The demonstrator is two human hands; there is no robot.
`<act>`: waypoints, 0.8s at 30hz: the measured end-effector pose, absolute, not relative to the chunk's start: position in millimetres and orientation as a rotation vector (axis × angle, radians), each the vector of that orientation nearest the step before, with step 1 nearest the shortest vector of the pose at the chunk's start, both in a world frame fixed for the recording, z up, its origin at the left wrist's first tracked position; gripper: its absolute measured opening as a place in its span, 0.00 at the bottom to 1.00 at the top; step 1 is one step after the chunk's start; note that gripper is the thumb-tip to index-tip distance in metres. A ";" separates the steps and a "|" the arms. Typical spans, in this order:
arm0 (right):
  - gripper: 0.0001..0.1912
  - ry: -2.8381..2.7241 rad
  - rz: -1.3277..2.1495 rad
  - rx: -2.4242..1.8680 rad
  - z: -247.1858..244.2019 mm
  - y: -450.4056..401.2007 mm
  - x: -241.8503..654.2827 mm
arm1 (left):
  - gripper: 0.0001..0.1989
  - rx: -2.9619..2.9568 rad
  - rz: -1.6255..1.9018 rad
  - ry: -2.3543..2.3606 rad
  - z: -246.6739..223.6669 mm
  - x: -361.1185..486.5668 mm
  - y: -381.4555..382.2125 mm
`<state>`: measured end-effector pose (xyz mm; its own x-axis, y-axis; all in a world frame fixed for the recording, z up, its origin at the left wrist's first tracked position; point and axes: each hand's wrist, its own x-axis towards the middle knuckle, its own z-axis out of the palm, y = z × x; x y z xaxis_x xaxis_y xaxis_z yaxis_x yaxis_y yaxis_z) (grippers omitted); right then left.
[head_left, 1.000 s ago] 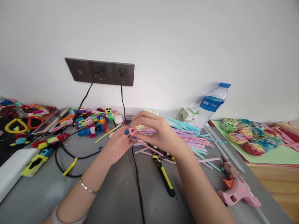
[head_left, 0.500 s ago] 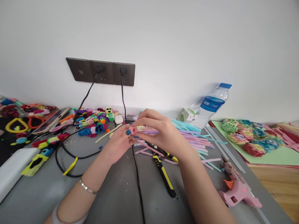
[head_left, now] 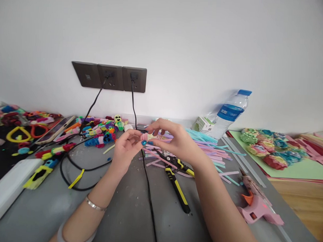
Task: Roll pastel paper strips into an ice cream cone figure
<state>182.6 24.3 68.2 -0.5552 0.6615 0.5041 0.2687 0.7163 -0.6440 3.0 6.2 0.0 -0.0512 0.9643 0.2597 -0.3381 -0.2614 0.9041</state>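
Small pink piece [head_left: 144, 136] at center of frame, above the bench [head_left: 126, 218], pinched between the thumb and fingers of the left hand [head_left: 125, 148]. Right hand [head_left: 178, 141] comes in from the right, thumb and index narrowly apart at the piece's right side; can't tell if they grip it. Pastel pipe cleaners [head_left: 208, 149] spread behind and right of the right hand. Black-and-yellow pliers [head_left: 177, 192] lie below it, handles spread, lower center. Pink glue gun [head_left: 259, 209] lower right. Water bottle [head_left: 227, 116] leans right of center, small carton [head_left: 202, 125] just beside it. Colorful fuzzy figures [head_left: 100, 131] left of center, phone [head_left: 55, 130] farther left. Crumpled flowers [head_left: 274, 148] on green paper [head_left: 305, 169], right edge.
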 end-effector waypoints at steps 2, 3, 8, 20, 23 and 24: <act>0.05 -2.149 0.691 -0.698 67.3 25.4 182.5 | 0.11 1.224 1.584 0.820 -0.8 3.3 6.1; 0.05 -2.144 0.707 -0.696 67.0 25.7 182.3 | 0.10 1.261 1.594 0.821 -0.4 3.8 5.9; 0.05 -2.117 0.775 -0.719 64.9 26.1 180.1 | 0.08 1.390 1.662 0.800 2.4 5.5 4.3; 0.03 -2.075 0.737 -0.696 62.6 26.5 175.7 | 0.09 1.535 1.777 0.934 1.4 4.3 -1.5; 0.03 -2.085 0.689 -0.632 65.2 24.4 175.4 | 0.08 1.468 1.778 0.937 4.1 4.8 -1.5; 0.04 -2.093 0.678 -0.610 65.6 23.9 175.1 | 0.08 1.444 1.763 0.932 5.1 5.0 -1.6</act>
<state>175.1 23.9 65.6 -0.5352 0.6300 0.5628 0.1803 0.7361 -0.6524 5.0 -1.6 5.1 -0.1666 0.8445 0.5090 -0.0557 -0.5234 0.8503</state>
